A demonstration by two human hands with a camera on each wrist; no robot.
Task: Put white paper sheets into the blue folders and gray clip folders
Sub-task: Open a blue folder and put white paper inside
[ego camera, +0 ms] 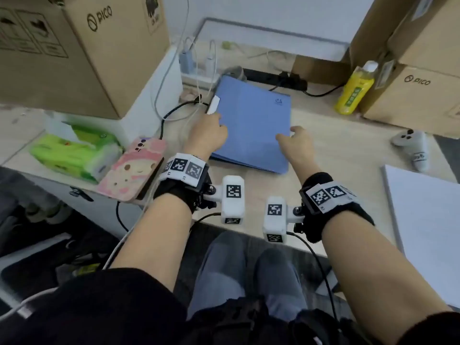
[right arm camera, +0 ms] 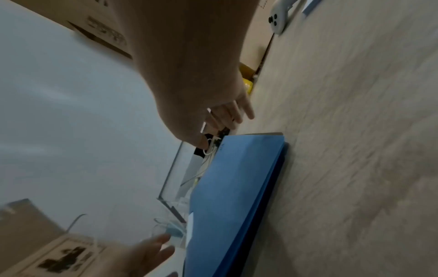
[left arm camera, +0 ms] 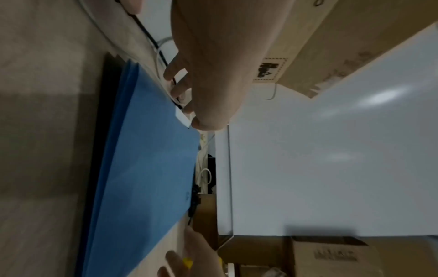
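Note:
A stack of blue folders [ego camera: 251, 125] lies closed on the desk in front of me, with a small white tab [ego camera: 213, 105] sticking out at its left edge. My left hand [ego camera: 214, 120] is at that left edge with loose fingers; in the left wrist view the thumb tip [left arm camera: 203, 123] is at the white tab [left arm camera: 182, 117]. My right hand [ego camera: 288, 134] hovers over the stack's near right part with its fingers [right arm camera: 237, 112] stretched out and holding nothing. White paper sheets [ego camera: 428, 220] lie in a pile at the desk's right edge.
Cardboard boxes [ego camera: 74, 46] stand at the back left and back right [ego camera: 410, 90]. A green tissue pack [ego camera: 74, 150] and a pink phone [ego camera: 132, 168] lie left. Cables and a power strip [ego camera: 273, 79] run behind the folders. A yellow bottle [ego camera: 353, 90] and a grey controller [ego camera: 413, 148] sit right.

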